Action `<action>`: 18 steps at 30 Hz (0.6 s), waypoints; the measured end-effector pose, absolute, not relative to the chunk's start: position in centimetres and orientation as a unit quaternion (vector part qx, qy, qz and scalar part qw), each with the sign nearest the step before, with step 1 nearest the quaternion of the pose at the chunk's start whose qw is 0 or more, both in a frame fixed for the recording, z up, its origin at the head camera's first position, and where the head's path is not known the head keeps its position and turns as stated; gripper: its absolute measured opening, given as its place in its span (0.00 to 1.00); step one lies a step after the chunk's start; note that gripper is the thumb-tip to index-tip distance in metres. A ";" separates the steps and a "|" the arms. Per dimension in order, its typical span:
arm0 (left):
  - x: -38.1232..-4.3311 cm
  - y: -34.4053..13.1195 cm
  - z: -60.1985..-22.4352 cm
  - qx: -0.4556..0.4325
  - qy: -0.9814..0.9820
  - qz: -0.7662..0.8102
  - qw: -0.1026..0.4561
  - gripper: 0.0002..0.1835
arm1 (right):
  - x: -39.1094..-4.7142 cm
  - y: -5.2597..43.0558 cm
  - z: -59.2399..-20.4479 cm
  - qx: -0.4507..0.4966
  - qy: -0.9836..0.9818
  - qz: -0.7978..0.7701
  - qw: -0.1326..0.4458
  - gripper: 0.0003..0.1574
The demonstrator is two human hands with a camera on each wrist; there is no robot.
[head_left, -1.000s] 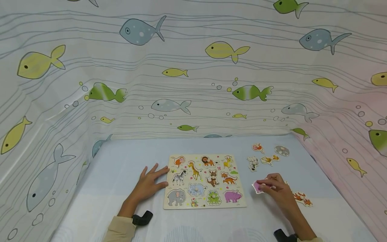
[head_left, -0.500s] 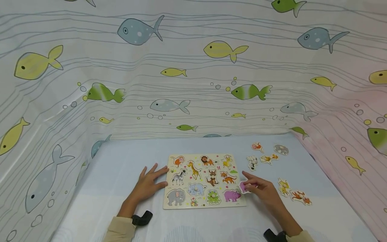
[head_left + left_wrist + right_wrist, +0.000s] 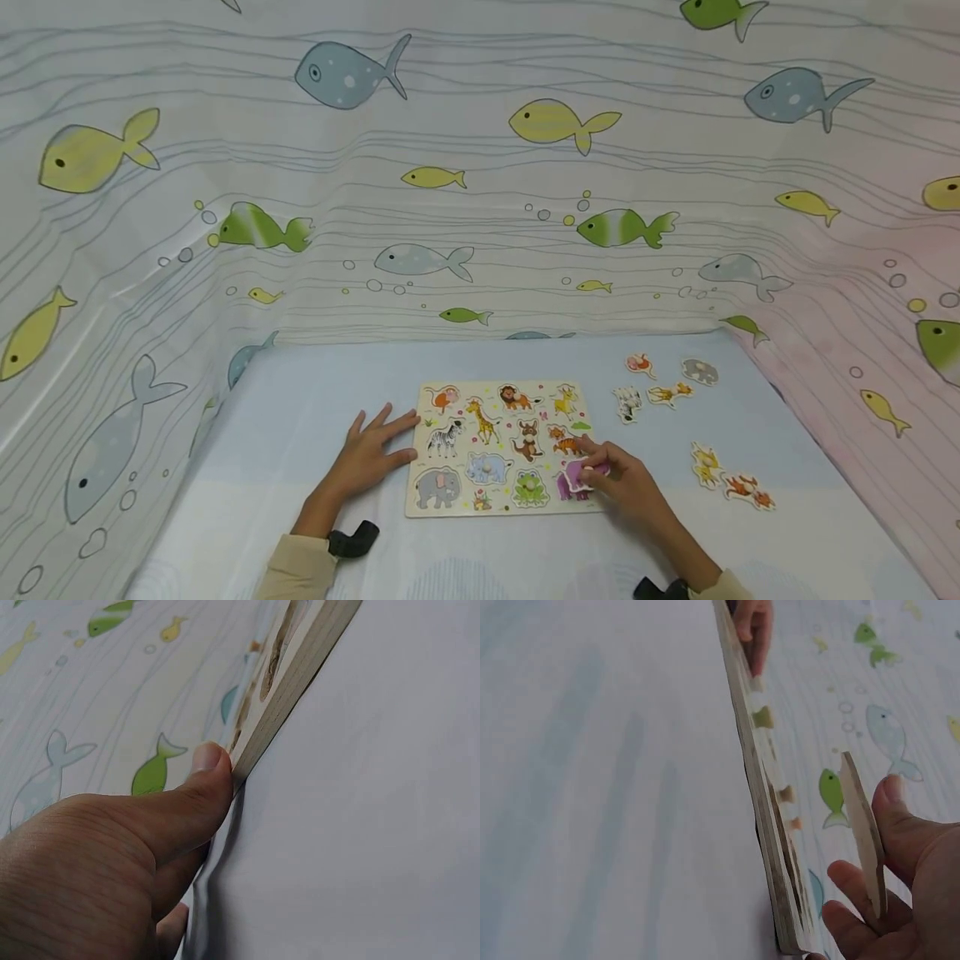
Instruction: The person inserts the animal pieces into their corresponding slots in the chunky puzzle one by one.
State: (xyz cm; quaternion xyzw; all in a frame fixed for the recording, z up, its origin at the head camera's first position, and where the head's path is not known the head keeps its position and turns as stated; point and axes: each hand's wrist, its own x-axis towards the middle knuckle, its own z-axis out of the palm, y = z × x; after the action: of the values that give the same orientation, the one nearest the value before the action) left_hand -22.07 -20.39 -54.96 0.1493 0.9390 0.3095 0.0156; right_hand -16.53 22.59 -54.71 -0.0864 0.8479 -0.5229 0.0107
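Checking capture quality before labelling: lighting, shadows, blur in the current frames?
Head: even light, loose pieces small and slightly soft; left wrist: dimmer, soft shadow beside the left hand; right wrist: also dim, far end of the puzzle board blurred, held piece crisper.

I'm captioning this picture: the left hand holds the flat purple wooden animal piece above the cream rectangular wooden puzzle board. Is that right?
Not quite: the right hand holds the flat purple wooden animal piece above the cream rectangular wooden puzzle board, as the head view shows. The left hand touches the board's edge.
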 end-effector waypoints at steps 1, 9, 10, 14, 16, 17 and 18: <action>-22.1 -20.4 -55.0 0.148 0.939 0.309 0.017 0.33 | -16.5 22.4 -54.8 -0.086 0.849 -0.522 0.013 0.08; -22.0 -20.4 -55.0 0.143 0.940 0.310 0.018 0.33 | -16.2 21.6 -55.5 -0.102 0.876 -0.471 -0.004 0.06; -22.0 -20.4 -55.1 0.144 0.939 0.311 0.018 0.33 | -16.2 21.5 -55.5 -0.101 0.879 -0.467 -0.007 0.07; -22.1 -20.4 -55.2 0.149 0.940 0.307 0.013 0.33 | -16.1 21.3 -55.6 -0.109 0.886 -0.450 -0.024 0.09; -22.1 -20.5 -55.2 0.153 0.940 0.304 0.007 0.33 | -16.1 21.3 -55.6 -0.124 0.887 -0.443 -0.036 0.12; -22.1 -20.5 -55.2 0.156 0.941 0.302 0.004 0.33 | -16.1 21.2 -55.6 -0.133 0.886 -0.442 -0.040 0.17; -22.2 -20.5 -55.1 0.157 0.941 0.300 0.002 0.33 | -16.1 21.2 -55.6 -0.140 0.886 -0.439 -0.044 0.22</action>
State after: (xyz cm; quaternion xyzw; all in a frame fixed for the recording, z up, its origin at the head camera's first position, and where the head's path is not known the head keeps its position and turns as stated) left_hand -22.16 -20.55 -55.13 0.1571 0.9408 0.3004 0.0022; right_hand -16.10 21.21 -55.58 -0.1401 0.8863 -0.4392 -0.0439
